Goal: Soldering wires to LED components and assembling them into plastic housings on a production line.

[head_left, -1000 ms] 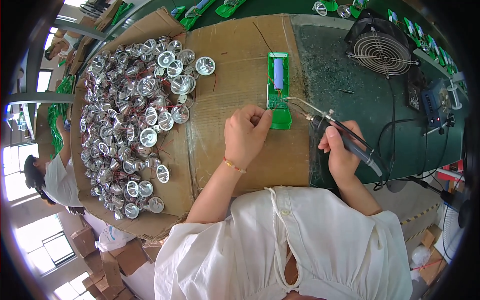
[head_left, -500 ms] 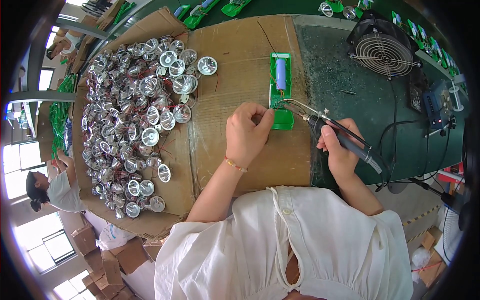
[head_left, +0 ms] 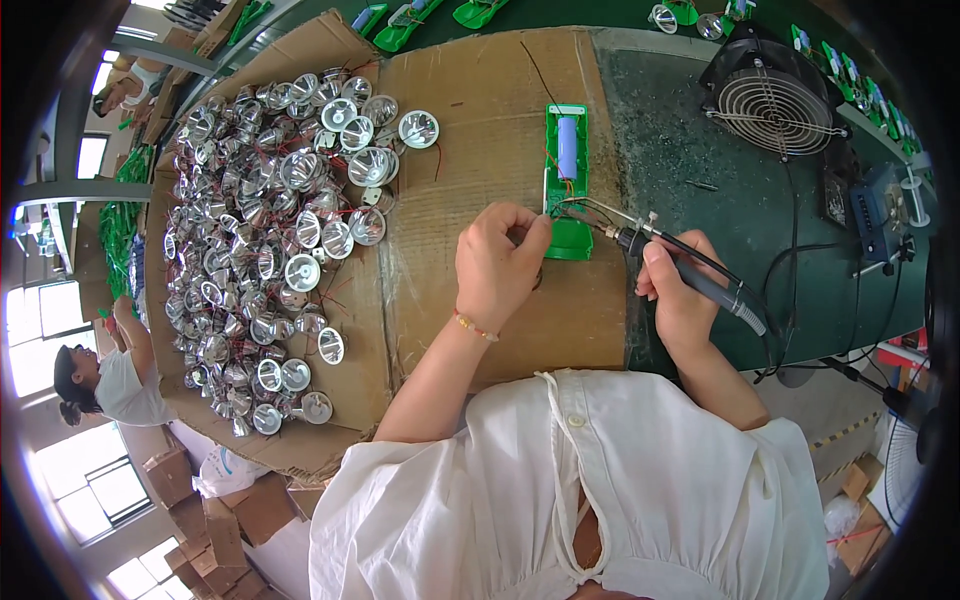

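A green plastic housing (head_left: 571,240) lies on the cardboard, with a purple cylindrical battery (head_left: 567,148), thin wires and a small green circuit board (head_left: 560,203) inside. My right hand (head_left: 685,290) grips a soldering iron (head_left: 690,272) with a thin metal feed tube (head_left: 610,208) along it. The iron's tip points left at the housing, close to the board. My left hand (head_left: 502,255) is closed in a pinch at the housing's left edge; whatever its fingertips hold is hidden. A dark wire end shows just below those fingers.
Left of the housing, a cardboard box (head_left: 345,425) holds a heap of silver reflector cups (head_left: 302,272) with red wires. A black fan (head_left: 768,110) and a blue soldering station (head_left: 873,215) stand right, cables trailing. More green housings (head_left: 478,12) line the back. Another person (head_left: 125,385) works far left.
The view has shifted slightly. Both hands stay at the housing with little movement, the iron's tip still beside the board. A dark wire end now shows below my left fingers.
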Tool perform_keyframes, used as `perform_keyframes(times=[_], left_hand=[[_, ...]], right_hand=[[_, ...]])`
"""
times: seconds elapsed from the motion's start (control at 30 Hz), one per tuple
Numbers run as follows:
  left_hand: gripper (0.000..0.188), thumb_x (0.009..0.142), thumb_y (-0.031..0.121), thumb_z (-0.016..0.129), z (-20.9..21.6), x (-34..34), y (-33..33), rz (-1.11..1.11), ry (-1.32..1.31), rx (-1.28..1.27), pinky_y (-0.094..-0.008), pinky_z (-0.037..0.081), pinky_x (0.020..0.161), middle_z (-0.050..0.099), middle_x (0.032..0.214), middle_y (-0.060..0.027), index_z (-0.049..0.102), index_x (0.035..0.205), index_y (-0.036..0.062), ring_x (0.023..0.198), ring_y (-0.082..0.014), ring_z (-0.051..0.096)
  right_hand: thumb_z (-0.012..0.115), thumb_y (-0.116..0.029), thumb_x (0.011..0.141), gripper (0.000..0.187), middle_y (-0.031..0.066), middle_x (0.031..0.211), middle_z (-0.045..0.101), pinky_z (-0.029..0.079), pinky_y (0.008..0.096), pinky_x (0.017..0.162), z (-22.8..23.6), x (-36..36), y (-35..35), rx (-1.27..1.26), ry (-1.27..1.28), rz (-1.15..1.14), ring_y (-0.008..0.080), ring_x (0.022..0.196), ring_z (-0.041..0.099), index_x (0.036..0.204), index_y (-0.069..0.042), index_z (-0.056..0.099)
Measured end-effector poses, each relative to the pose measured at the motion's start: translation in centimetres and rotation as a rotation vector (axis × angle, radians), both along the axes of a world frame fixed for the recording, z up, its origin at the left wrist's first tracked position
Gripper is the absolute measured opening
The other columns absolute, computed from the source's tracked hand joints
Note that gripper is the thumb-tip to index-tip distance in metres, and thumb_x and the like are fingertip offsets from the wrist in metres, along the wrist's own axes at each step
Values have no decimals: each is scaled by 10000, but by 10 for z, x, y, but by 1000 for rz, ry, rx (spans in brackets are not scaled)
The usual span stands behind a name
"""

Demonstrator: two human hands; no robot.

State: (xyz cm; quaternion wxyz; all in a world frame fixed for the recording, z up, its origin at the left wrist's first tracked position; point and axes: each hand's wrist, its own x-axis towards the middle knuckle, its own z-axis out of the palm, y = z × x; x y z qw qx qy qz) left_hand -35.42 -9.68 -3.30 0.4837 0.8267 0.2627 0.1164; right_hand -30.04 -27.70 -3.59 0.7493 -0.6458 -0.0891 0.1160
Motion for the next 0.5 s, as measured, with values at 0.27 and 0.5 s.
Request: perform_keyframes(times=[0.27, 0.5], left_hand=[[179, 747, 158, 619, 3, 1, 0, 10, 21, -13, -299, 432, 525, 579, 644, -88, 598, 670, -2, 539, -182, 553], [178, 750, 163, 622, 2, 1, 0, 1, 8, -8, -295, 434, 521, 588, 641, -87, 607, 681, -1, 536, -171, 556]], right_hand=[[617, -84, 813, 133, 51, 606, 560, 406, 188, 439, -2, -2, -2, 86, 24, -48, 82, 481, 523, 815, -7, 509], [618, -74, 806, 134, 51, 604, 558, 416, 194, 447, -1, -4, -1, -15, -58, -5, 76, 497, 525, 796, 0, 506]])
